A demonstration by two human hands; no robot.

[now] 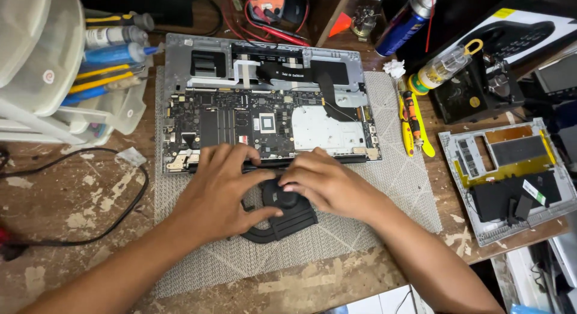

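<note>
My left hand (pixel 219 190) and my right hand (pixel 321 181) both rest on the black cooling fan with its heat pipes (pixel 282 215), which lies on the grey mat (pixel 384 187) just in front of the opened laptop chassis (pixel 267 103). My left thumb hooks under the fan's near edge while the fingers spread over its top; my right fingertips press down on the round hub. So both grips are closed lightly on the fan, pinching and pressing more than clenching.

The risks I see all sit close to that chassis. The fan touches or nearly touches the chassis's front edge, so if my grip slips forward, the metal heat pipe could scrape the exposed circuit board (pixel 240 124) and knock a small part loose. I judge the thin curved pipes bend easily; pressing hard on the hub while my left thumb levers upward could kink them. I cannot tell whether any cable joins the fan to the board, because my hands hide that stretch; if one does, a pull away from the chassis would strain it.

To the right of the chassis lie a yellow-handled tool (pixel 412 124) and a small bottle (pixel 442 67), and further right a second dismantled panel (pixel 511 175). A careless sweep of my right elbow could push that panel off the table (pixel 78 200).
</note>
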